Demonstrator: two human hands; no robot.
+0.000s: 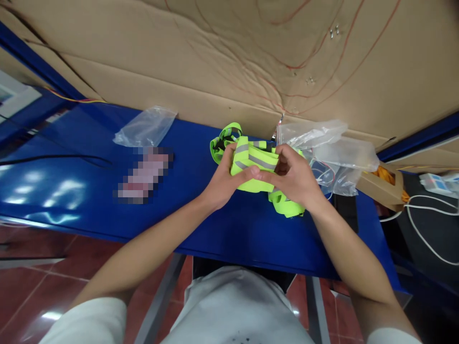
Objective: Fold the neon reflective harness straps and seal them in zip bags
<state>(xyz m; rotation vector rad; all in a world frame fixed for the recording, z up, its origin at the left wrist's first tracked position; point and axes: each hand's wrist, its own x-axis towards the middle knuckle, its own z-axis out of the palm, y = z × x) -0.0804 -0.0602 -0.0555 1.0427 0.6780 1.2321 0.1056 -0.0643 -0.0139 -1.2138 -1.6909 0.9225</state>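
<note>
Both hands are wrapped round a folded bundle of neon yellow reflective strap (256, 165) with grey stripes, above the blue table. My left hand (227, 177) grips its left end, thumb across the front. My right hand (294, 176) closes on the right end, its thumb close to the left one; some of its fingers are hidden behind the bundle. Behind my left hand lies a looped neon strap (231, 130) with black parts. Another neon strap (287, 205) lies on the table below my right hand. Whether these pieces join the held bundle, I cannot tell.
Clear plastic bags (322, 143) lie right of my hands, and another plastic bag (147, 128) is at the back left. A pixelated pinkish item (145, 176) rests on the blue table (201, 215). Cardboard (161, 62) rises behind. An open cardboard box (383, 191) and white cables (430, 205) are far right.
</note>
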